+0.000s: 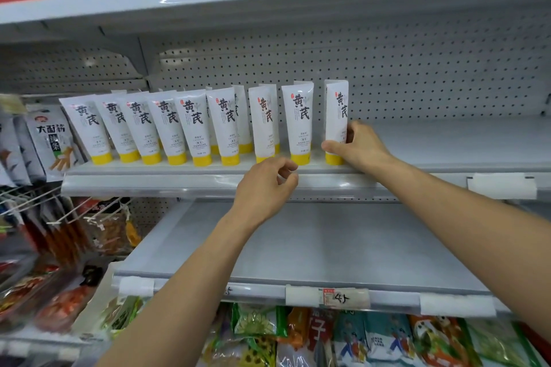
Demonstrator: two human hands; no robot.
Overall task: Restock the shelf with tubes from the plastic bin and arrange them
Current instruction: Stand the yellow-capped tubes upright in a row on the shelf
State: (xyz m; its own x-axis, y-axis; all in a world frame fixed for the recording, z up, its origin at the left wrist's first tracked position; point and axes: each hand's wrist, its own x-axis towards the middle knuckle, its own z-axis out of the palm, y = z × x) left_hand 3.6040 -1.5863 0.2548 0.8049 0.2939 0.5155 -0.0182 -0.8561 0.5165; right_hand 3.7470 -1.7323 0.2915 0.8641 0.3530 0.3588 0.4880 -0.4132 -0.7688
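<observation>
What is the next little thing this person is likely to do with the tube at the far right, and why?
Probably nudge the rightmost tube a little left, then let go. The right hand grips it low, standing cap-down on the shelf, and its gap to the neighbouring tube looks wider than the gaps along the row. The left hand holds nothing.

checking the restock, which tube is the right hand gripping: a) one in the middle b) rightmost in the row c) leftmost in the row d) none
b: the right hand has its thumb and fingers curled round the rightmost tube, at the end of the row.
</observation>
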